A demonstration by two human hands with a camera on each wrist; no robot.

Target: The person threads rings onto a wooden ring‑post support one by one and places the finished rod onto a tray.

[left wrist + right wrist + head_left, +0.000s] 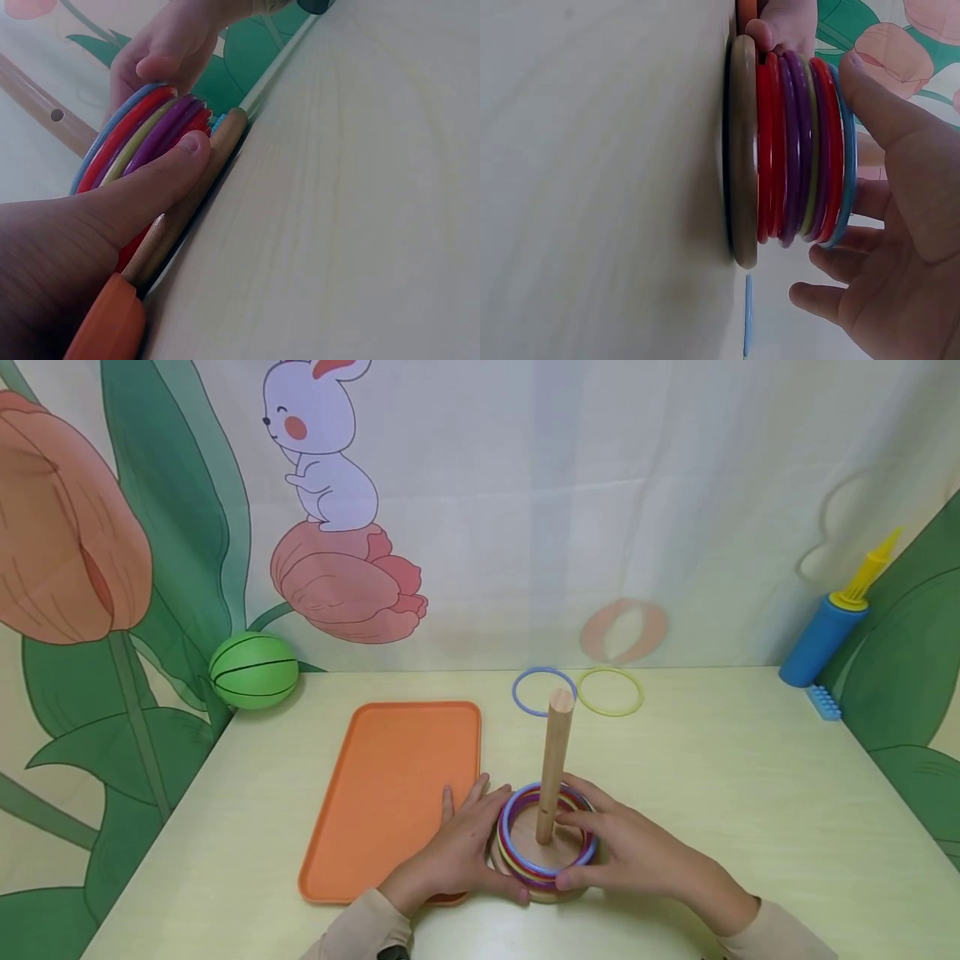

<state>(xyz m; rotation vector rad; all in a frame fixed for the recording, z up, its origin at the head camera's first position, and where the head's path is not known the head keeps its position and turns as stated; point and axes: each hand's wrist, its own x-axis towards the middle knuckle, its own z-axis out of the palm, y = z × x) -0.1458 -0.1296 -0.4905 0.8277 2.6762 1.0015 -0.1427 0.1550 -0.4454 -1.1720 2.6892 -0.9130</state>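
A wooden ring-toss stand (555, 768) stands upright, with several coloured rings (802, 150) stacked round its peg above a round base (744, 150). A blue ring (847, 165) is on top; red, purple and yellow-green ones lie beneath. My left hand (468, 847) holds the base's left side, its thumb (169, 176) along the base and lowest rings, other fingers spread over the tray edge. My right hand (637, 852) is at the stack's right side, fingers loosely spread. Its thumb touches the blue ring's near edge; one finger reaches inside beside the peg.
An orange tray (405, 777) lies left of the stand. Behind, a loose blue ring (517, 693) and a yellow ring (641, 693) lie side by side. A green ball (255, 670) sits back left; a blue pump (823, 639) and a light-blue brick (823, 702) are back right.
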